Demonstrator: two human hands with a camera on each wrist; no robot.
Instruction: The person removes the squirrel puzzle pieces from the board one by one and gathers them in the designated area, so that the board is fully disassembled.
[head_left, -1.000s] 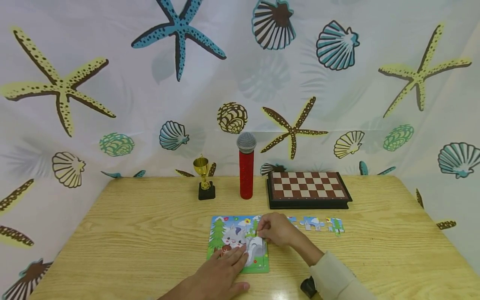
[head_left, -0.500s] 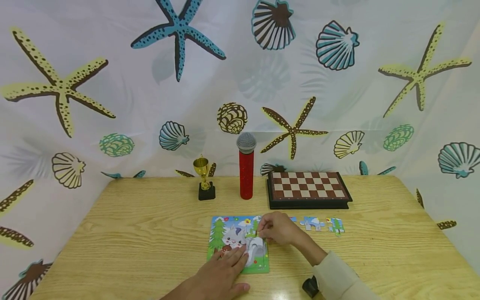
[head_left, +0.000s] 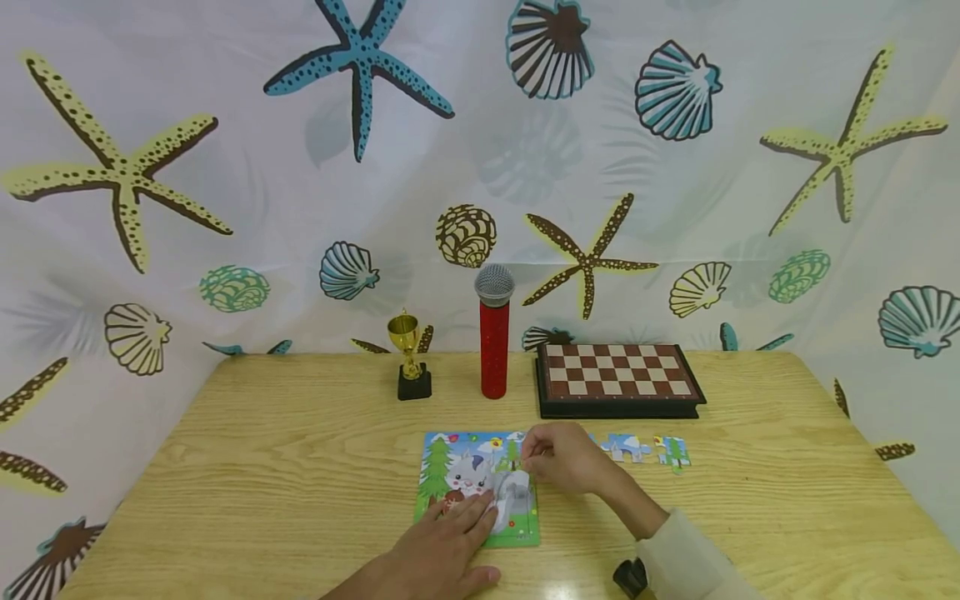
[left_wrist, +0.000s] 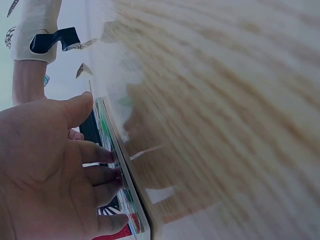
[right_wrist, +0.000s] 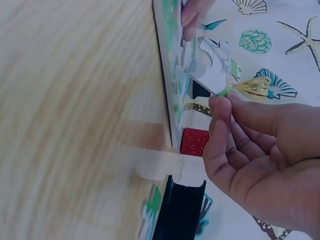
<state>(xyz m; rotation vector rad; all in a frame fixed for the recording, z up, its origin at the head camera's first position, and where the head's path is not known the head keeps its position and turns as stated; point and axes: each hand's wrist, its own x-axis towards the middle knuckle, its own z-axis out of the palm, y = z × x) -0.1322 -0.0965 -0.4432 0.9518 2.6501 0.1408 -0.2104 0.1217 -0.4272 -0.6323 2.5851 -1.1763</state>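
A jigsaw puzzle with a grey-and-white squirrel-like animal lies in its tray on the table. My left hand rests on the puzzle's lower middle; in the left wrist view, the fingers of that left hand reach onto the puzzle face. At the puzzle's right side, my right hand pinches a puzzle piece between thumb and index finger. In the right wrist view that piece, mostly white and grey with some green, is tilted up off the board. Its far edge, near the other pieces, is blurred in the head view.
Loose puzzle pieces lie right of the puzzle, some partly behind my right hand. Behind stand a small gold trophy, a red microphone and a folded chessboard. A patterned cloth hangs behind the wooden table.
My right hand has moved slightly right, and the pinched piece has shifted and tilted with it. My left hand has stayed in place on the puzzle.
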